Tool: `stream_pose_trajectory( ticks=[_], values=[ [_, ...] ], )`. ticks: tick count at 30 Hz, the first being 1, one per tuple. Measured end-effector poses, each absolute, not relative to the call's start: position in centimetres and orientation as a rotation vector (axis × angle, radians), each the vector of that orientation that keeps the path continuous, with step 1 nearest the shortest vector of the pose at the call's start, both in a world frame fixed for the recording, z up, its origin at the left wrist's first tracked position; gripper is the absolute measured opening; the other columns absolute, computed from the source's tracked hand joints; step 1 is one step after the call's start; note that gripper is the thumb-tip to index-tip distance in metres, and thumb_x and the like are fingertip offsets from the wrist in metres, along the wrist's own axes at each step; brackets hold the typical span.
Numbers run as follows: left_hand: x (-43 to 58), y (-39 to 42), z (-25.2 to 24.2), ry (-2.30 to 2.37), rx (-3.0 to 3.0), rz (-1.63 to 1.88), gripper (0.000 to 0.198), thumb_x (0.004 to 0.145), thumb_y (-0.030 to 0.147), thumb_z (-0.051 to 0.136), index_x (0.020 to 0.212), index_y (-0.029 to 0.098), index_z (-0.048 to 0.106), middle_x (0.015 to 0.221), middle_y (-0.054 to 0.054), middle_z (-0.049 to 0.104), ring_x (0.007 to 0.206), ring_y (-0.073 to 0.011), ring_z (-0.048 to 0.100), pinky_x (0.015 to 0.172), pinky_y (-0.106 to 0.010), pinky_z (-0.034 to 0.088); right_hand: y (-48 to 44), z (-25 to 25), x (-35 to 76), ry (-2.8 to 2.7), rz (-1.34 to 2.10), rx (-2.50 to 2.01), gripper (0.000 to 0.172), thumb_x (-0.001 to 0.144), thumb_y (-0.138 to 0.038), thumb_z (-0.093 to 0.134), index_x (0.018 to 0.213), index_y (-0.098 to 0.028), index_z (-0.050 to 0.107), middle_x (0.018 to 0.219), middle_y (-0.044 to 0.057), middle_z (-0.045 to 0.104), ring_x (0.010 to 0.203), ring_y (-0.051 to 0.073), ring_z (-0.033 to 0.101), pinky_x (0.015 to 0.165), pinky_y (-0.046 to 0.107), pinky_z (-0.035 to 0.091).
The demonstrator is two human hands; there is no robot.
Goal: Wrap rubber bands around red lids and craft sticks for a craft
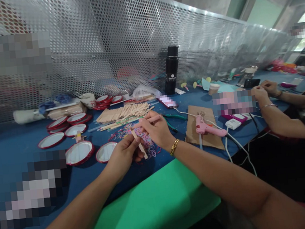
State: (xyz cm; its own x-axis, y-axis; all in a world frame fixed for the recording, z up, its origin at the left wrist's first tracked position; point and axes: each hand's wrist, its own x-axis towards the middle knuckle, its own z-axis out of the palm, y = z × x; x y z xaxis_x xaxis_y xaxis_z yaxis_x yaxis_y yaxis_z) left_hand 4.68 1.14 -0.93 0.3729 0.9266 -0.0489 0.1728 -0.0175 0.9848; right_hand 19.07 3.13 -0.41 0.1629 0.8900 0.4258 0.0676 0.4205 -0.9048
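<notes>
My left hand (pixel 128 147) is closed on a flat wooden craft stick (pixel 141 147), pinched between thumb and fingers and tilted. Just beyond it, my right hand (pixel 155 128) grips a slim pink pen (pixel 153 119); its tip end is near the top of the stick. Whether the tip touches the stick I cannot tell. Under both hands lies a pile of thin coloured rubber bands (pixel 152 151). A stack of loose craft sticks (pixel 125 112) is behind them. To the left are red-rimmed round lids (pixel 80 152), one bearing a small stick figure (pixel 78 136).
Right of my hands, a pink glue gun (pixel 208 129) rests on cardboard (pixel 192 125), beside green-handled pliers (pixel 175 117) and white cables (pixel 250 159). A black bottle (pixel 172 71) stands by the perforated metal screen (pixel 134 40). A co-worker's hands (pixel 265 90) work at far right.
</notes>
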Motion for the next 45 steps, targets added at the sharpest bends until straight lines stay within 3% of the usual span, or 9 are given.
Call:
stream_pose_trajectory(
  ticks=[45],
  values=[
    [4.72,1.32,-1.02,1.058,1.497,0.816,0.036,0.079,0.055,0.061,0.076,0.02,0.054,0.052,0.003,0.062,0.043,-0.0093,0.053,0.043,-0.018,0.043,3.4,-0.66,19.17,-1.254,0.709,-0.964,0.021,0.085,-0.036,0.06,0.072,-0.021,0.052,0.057,-0.004,0.063,0.047,0.01,0.055,0.047,0.021,0.044]
  ],
)
